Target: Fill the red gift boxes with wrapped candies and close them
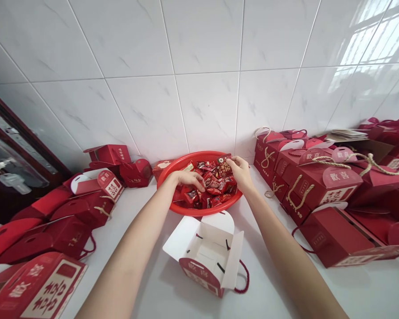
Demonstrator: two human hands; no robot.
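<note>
A round red plastic basket (pixel 206 212) stands against the wall, filled with red-wrapped candies (pixel 216 186). My left hand (pixel 190 178) reaches over its left side, fingers curled down among the candies; whether a piece is between them I cannot make out. At the basket's right rim, my right hand (pixel 239 173) pinches the corner of a dark red packet (pixel 225 163) with gold print. In front of the basket, between my forearms, a gift box (pixel 208 250) stands with its flaps spread, its white inside showing and a dark red cord handle at its right.
Red gift boxes (pixel 49 221) crowd the left side. More red boxes with gold cord handles (pixel 319 177) are stacked on the right. A white tiled wall (pixel 206 106) closes off the back. Keys (pixel 15 180) hang from a dark cabinet door at the far left.
</note>
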